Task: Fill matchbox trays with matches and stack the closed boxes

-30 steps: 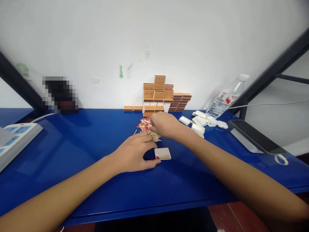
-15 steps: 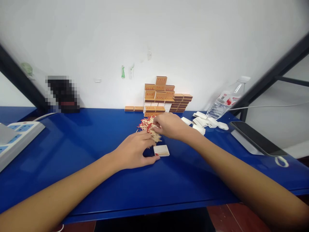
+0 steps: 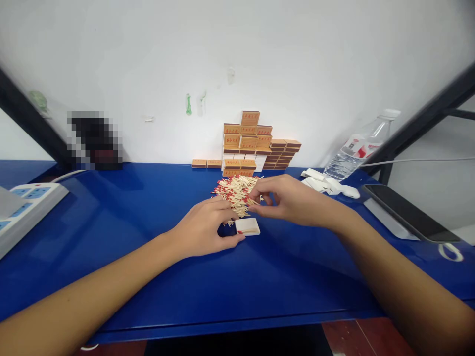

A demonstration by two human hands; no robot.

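A pile of red-tipped matches (image 3: 234, 189) lies on the blue table (image 3: 148, 217). In front of it sits a small white matchbox tray (image 3: 248, 226) with a few matches inside. My left hand (image 3: 205, 229) rests on the table with curled fingers, thumb and fingertips touching the tray's left side. My right hand (image 3: 287, 200) hovers just above and right of the tray, thumb and forefinger pinched on a few matches at the pile's near edge.
Orange matchboxes (image 3: 249, 143) are stacked against the wall behind the pile. White empty trays (image 3: 322, 181) and a water bottle (image 3: 358, 148) lie at the right, with a phone (image 3: 410, 213) nearer the edge. A power strip (image 3: 22, 205) sits at far left.
My right hand has drawn back from the middle of the match pile toward the tray, now pinching matches. The left hand stayed beside the tray.
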